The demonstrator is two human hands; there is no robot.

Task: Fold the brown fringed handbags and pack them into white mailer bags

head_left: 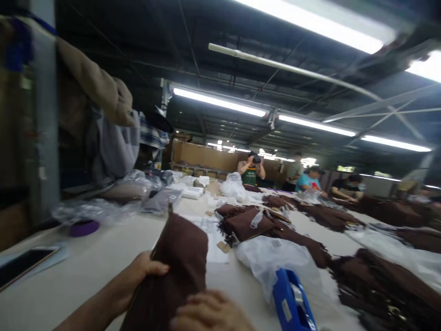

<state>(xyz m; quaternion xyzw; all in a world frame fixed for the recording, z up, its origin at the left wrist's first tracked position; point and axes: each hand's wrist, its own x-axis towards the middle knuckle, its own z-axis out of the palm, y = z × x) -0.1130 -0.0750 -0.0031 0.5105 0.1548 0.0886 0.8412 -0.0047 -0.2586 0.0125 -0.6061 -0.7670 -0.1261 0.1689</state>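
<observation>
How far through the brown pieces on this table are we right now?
Hard to say what is finished: no clearly bagged brown pieces show. In hand: the left hand and right hand grip one folded brown fabric piece. Left: piles of brown fringed fabric lie loose along the table, beside clear plastic bags and a blue tape dispenser.

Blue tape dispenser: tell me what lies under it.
The blue tape dispenser rests on a clear plastic bag spread over the white table. What the bag holds is blurred, and the dispenser hides the patch directly beneath it.
</observation>
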